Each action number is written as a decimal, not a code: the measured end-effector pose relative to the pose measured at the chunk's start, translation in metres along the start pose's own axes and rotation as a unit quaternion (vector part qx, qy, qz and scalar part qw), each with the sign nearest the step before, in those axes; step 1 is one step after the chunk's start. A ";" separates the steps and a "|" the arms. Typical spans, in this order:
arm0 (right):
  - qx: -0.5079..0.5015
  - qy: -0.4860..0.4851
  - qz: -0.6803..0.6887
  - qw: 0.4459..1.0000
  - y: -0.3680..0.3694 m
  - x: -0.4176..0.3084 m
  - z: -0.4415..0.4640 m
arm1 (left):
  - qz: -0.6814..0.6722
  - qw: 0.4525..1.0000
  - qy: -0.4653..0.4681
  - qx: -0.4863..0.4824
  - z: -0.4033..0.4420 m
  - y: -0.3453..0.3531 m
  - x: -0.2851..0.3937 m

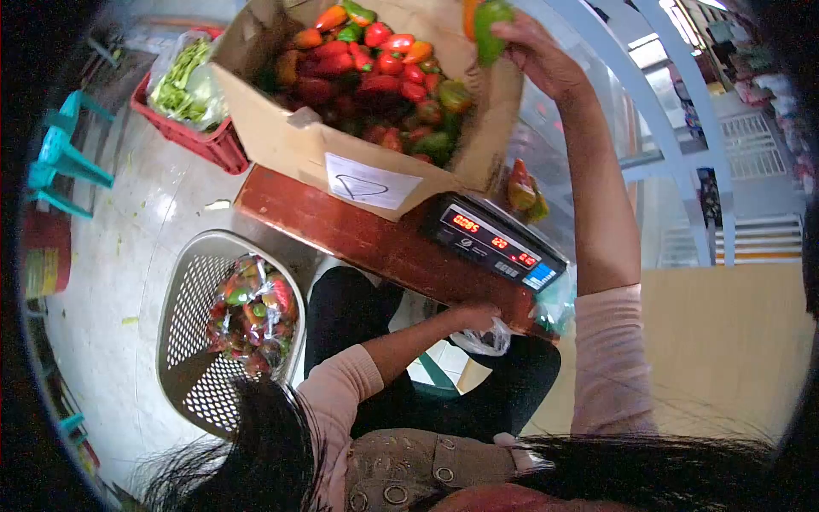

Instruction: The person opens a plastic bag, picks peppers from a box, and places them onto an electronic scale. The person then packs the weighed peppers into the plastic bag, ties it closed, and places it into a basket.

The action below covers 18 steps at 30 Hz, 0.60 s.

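Observation:
My right hand (546,60) is raised at the right edge of the cardboard box, its fingers closed on a green bell pepper (491,32); a strip of orange shows right beside it. Low at the table's front edge, my left hand (474,317) grips a clear plastic bag (486,340); its fingers are partly hidden. The open cardboard box (281,132) holds many red, orange and green peppers (388,64). Between my hands stands a digital scale (502,243) with lit red digits. A few reddish-green peppers (525,192) lie on the scale's far side.
A perforated basket (183,341) on the floor at left contains bagged peppers (256,311). Behind it stand a red crate (192,149) with green vegetables (188,81) and teal stools (64,154). The box and scale rest on a reddish-brown wooden table (341,235). Metal rails (691,128) rise at right.

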State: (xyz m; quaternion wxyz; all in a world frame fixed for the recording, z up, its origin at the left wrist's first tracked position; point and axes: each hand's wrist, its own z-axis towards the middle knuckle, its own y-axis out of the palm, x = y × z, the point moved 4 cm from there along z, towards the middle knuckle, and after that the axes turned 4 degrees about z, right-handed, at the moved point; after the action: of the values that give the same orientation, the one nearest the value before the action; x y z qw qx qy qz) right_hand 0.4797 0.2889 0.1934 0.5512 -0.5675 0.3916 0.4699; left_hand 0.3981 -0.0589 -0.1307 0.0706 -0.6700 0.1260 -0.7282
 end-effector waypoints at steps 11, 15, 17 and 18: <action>0.211 0.339 -0.184 0.898 -0.110 0.091 -0.240 | 0.011 0.994 -0.039 -0.102 0.001 0.002 0.013; 0.234 0.408 -0.212 0.856 -0.105 0.138 -0.274 | -0.033 0.990 -0.090 -0.102 -0.011 -0.012 0.024; 0.222 0.465 -0.275 0.812 -0.105 0.137 -0.269 | 0.001 0.990 -0.090 -0.105 -0.009 -0.015 0.024; 0.203 0.480 -0.285 0.804 -0.105 0.134 -0.265 | 0.046 0.990 -0.075 -0.111 -0.006 -0.012 0.019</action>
State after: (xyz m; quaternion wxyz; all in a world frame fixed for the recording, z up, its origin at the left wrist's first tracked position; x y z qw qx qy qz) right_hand 0.6415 0.0441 0.0785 0.5042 -0.6820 0.5133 -0.1312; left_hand 0.3913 -0.0517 -0.1093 0.0386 -0.7201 0.2305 -0.6533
